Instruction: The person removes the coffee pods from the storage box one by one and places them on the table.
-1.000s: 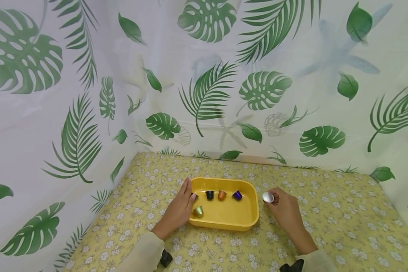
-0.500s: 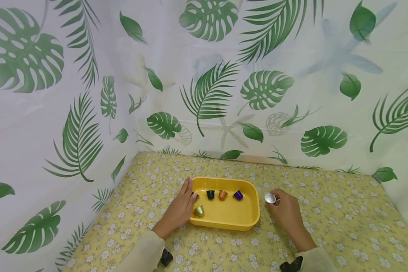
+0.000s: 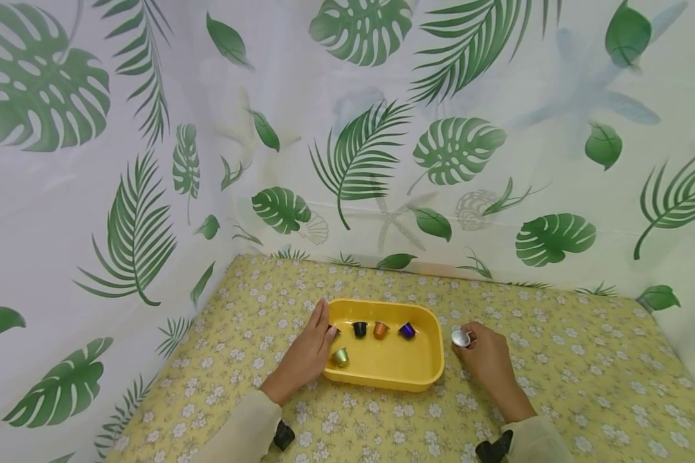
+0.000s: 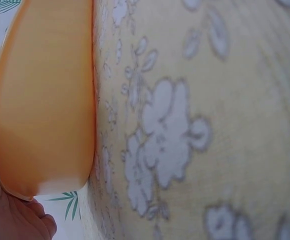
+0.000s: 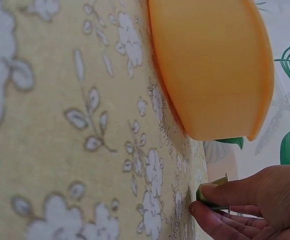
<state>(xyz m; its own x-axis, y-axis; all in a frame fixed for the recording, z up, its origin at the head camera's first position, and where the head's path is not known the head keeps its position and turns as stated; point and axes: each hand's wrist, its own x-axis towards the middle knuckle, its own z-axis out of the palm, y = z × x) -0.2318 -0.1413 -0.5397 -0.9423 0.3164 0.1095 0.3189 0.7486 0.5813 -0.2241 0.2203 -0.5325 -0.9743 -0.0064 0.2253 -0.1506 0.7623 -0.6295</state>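
In the head view a yellow plastic tray [image 3: 382, 379] stands on the cloth. My left hand [image 3: 304, 354] holds its left end, thumb over the rim and fingers along the outside; the left wrist view shows this hand [image 4: 22, 220] at the tray's corner. Right of the tray, my right hand [image 3: 489, 357] pinches a coffee capsule [image 3: 460, 338], its silver lid facing up toward the head camera. The right wrist view shows that capsule's green body [image 5: 212, 195] between thumb and fingers, close to the cloth. A dark capsule [image 3: 334, 331] is partly hidden by my left thumb.
Inside the tray lie a black capsule [image 3: 360, 328], an orange capsule [image 3: 379, 330], a purple capsule [image 3: 407, 330] and a light green capsule [image 3: 340, 357]. Yellow flowered cloth [image 3: 585, 373] covers the table. A leaf-printed white curtain [image 3: 353, 257] borders its back and sides.
My right hand has turned the pinched capsule slightly and stays beside the tray. The left hand keeps its place on the tray. The head view has shifted a little.
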